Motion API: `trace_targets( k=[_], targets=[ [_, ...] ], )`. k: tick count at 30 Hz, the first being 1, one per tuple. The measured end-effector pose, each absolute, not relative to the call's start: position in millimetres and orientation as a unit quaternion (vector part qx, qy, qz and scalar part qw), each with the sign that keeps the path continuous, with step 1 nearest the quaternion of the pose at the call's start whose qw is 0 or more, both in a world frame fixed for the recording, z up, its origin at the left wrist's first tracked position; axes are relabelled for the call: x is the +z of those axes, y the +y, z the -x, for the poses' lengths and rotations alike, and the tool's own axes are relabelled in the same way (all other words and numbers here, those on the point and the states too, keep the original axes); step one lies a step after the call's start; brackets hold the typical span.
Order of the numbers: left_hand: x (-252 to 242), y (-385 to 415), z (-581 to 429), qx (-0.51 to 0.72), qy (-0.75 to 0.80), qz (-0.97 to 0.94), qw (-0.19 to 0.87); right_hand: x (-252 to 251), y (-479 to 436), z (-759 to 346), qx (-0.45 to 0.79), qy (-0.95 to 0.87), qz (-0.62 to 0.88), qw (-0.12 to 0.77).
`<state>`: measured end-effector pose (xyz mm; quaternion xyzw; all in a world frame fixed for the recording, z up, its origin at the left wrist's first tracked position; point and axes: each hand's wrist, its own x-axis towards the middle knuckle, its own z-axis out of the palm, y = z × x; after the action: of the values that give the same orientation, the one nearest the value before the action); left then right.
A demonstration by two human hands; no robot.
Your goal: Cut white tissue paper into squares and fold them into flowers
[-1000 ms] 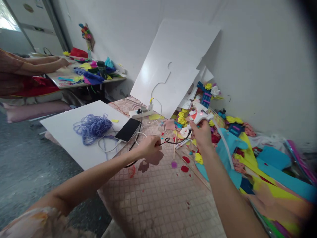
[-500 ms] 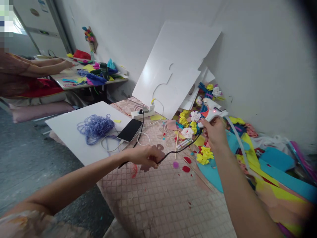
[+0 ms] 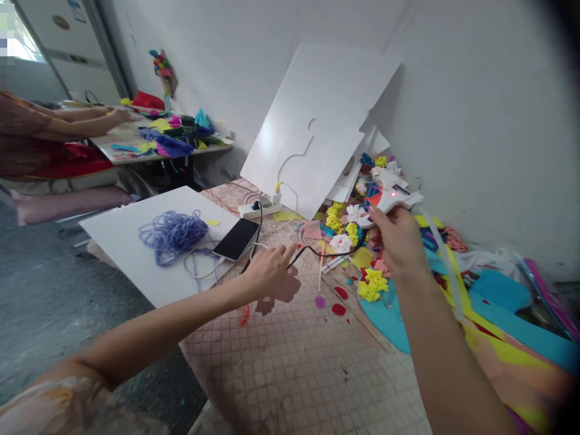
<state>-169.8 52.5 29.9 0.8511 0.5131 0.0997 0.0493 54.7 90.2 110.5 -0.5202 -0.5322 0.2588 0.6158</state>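
Observation:
My right hand [image 3: 395, 241] is closed round a white glue gun [image 3: 393, 198] with a red light on, held above a heap of foam flowers [image 3: 347, 232]. A glue stick sticks out behind the gun. The gun's black cord [image 3: 317, 251] runs left to my left hand [image 3: 269, 269], which pinches it just above the patterned pink mat [image 3: 294, 356]. The cord goes on under my left hand toward a white power strip [image 3: 260, 208]. A black phone [image 3: 236, 238] lies beside my left hand on a white foam board [image 3: 136, 235].
Purple string [image 3: 171, 232] is piled on the white board. A large white sheet [image 3: 317, 127] leans on the wall. Coloured foam sheets [image 3: 498, 302] cover the right side. Another person's arms [image 3: 67, 121] rest on a cluttered low table [image 3: 158, 142] at the back left.
My right hand has carried the glue gun to the right and slightly up. My left hand, still on the cord, dipped toward me and has come back up near the phone.

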Motion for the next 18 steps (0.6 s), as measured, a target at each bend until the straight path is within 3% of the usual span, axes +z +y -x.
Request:
trace_targets(
  k=[4,9,14,18],
  targets=[
    [41,57,178,0.162,0.495,-0.848,0.100,137,73,-56,0.291,-0.525,0.490,0.632],
    [53,53,186,0.313,0.353,-0.851,0.228,162,65,-69,0.226,-0.533,0.461,0.673],
    [51,39,182,0.127,0.181,-0.856,0.468,143,73,-74,0.109,-0.554,0.523,0.638],
    [34,45,179,0.169,0.311,-0.833,0.425,129,78,-77,0.184,-0.521,0.518,0.653]
  ],
)
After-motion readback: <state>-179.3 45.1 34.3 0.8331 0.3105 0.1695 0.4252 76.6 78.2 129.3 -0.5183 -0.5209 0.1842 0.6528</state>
